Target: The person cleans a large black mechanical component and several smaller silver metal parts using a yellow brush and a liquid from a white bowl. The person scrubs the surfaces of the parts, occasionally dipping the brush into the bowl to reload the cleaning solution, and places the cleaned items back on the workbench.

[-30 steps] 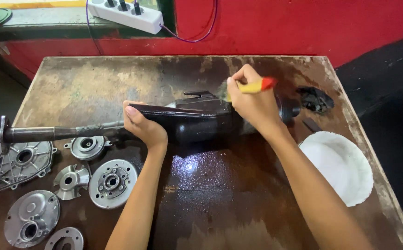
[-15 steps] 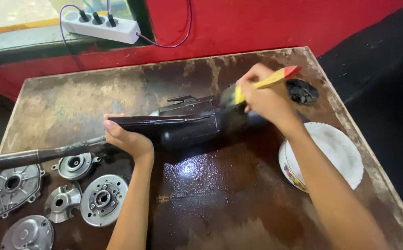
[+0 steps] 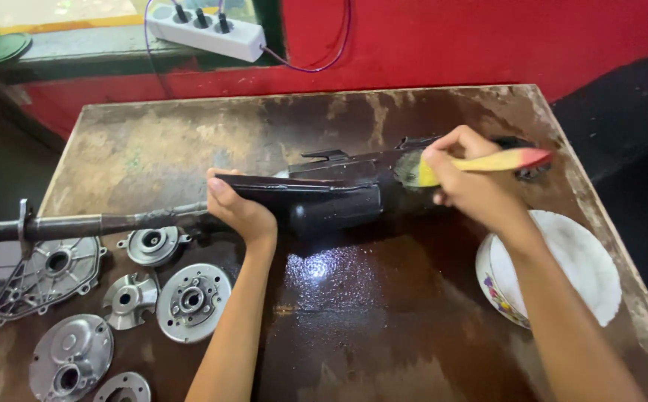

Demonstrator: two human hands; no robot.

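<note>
Both bare forearms reach forward from below; left hand (image 3: 240, 210) curled, palm down, fingers wrapped and pressing, while right hand (image 3: 467, 182) sits farther out, fingers pinched closed, wrist bent slightly left.

The housing (image 3: 324, 195) lies across the middle of the table (image 3: 190, 134), with a shaft (image 3: 86, 223) extending from it to the left edge. Near the shaft, at the near left, lie the metal cover plates (image 3: 190, 301). A bowl (image 3: 562, 268) sits at the right edge. A power strip (image 3: 208, 33) rests on the ledge beyond the far edge.
</note>
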